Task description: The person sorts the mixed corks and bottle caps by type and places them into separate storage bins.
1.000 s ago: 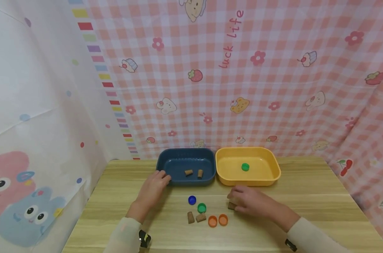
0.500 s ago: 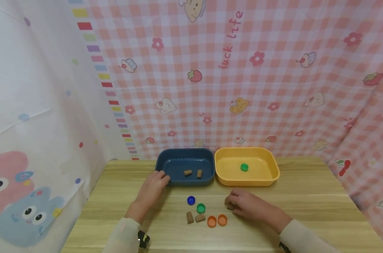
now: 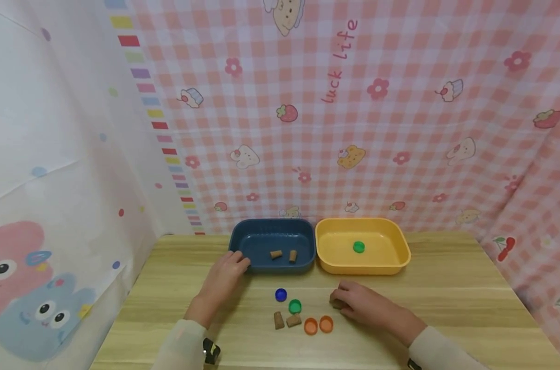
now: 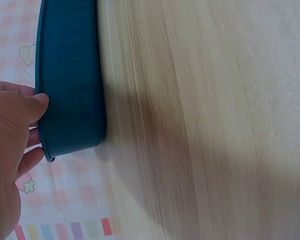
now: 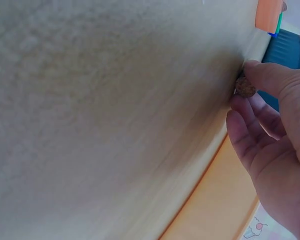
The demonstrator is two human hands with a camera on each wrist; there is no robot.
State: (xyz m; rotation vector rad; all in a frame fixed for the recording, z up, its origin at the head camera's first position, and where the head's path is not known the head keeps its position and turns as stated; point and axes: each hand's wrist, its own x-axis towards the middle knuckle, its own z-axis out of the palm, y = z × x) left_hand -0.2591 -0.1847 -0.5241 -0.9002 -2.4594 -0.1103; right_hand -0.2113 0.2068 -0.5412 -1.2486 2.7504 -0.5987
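Observation:
My left hand (image 3: pixel 223 277) grips the near left corner of the dark blue tray (image 3: pixel 280 269). In the left wrist view the thumb lies on the outside of its rim, and the other fingers reach round behind. Two corks (image 3: pixel 284 255) lie inside that tray. My right hand (image 3: pixel 365 304) is low over the table, in front of the yellow tray (image 3: pixel 363 269). A brown cork (image 5: pixel 245 88) is pinched between its thumb and fingers, with one end showing in the right wrist view. Inside the yellow tray sits a green bottle cap (image 3: pixel 359 247).
Between the hands, a blue cap (image 3: pixel 281 294), a green cap (image 3: pixel 295 307) and two orange caps (image 3: pixel 319 325) lie on the wooden table (image 3: pixel 451 293). Two more corks (image 3: pixel 286 320) lie beside them. A checked cloth (image 3: pixel 261 128) hangs behind the trays.
My right hand has shifted slightly toward the table's front and closed round the cork, which showed more earlier. The left hand stays on the blue tray.

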